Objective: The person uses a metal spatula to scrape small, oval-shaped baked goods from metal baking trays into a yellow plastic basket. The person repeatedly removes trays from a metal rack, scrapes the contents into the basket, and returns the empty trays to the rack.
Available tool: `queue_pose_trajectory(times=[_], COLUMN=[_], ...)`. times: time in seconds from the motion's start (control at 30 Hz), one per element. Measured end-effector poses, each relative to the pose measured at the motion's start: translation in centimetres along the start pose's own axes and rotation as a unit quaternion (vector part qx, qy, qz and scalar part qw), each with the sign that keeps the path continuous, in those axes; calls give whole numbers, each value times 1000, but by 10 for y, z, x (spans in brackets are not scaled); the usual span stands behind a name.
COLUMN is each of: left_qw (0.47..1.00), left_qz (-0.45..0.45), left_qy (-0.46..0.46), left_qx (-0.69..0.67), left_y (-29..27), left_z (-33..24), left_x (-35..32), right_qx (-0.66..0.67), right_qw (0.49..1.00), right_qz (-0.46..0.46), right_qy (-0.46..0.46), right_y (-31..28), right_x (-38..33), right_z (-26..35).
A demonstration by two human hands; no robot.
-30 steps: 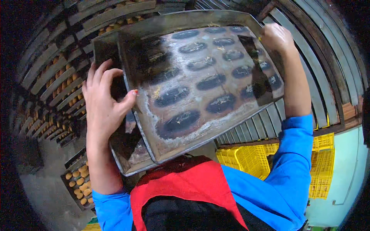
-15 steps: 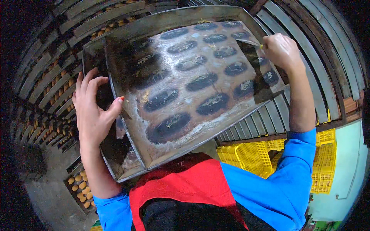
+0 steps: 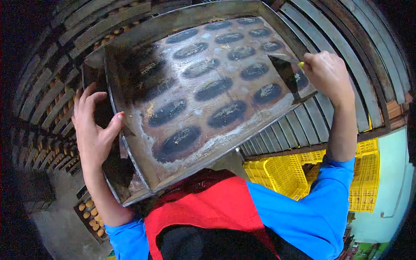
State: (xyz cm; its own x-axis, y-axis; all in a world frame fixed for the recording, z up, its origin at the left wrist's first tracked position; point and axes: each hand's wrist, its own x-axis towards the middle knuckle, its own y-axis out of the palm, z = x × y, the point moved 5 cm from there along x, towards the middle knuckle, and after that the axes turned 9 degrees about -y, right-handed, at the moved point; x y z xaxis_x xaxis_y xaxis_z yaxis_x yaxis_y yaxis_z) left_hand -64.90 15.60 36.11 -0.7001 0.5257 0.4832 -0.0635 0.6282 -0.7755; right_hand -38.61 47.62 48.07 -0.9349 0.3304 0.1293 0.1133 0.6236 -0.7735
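Note:
A large, worn metal baking tray fills the middle of the view, its floor marked with rows of dark oval stains. Beneath it and to the left shows the edge of what looks like a second tray. My left hand grips the left side, its thumb against the upper tray's rim and its fingers curled over the dark gap. Something orange-red shows at the thumb tip. My right hand is closed round the yellow-ended handle of a scraper. The scraper's flat blade lies over the tray's right end; most of the handle is hidden.
Racks of trays with baked rounds rise on the left. Another rack with slanted metal trays stands close on the right. Yellow plastic crates are stacked below it. A low tray of round baked goods sits at lower left.
My right hand and the scraper have come nearer along the tray's right end, moving slightly right. The tray and my left hand have shifted a little left in view.

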Motion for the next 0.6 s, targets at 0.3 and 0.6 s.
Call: queue_pose_trajectory(times=[0.3, 0.6], left_qw=[1000, 999], left_qz=[-3, -8], left_qy=[25, 35], left_qx=[-16, 3], left_y=[-1, 4], left_z=[1, 6], left_x=[1, 3], right_qx=[-21, -43], right_qw=[1000, 998], right_qz=[17, -17], right_qy=[-10, -32], right_y=[15, 32], right_x=[41, 30], right_z=[-24, -32])
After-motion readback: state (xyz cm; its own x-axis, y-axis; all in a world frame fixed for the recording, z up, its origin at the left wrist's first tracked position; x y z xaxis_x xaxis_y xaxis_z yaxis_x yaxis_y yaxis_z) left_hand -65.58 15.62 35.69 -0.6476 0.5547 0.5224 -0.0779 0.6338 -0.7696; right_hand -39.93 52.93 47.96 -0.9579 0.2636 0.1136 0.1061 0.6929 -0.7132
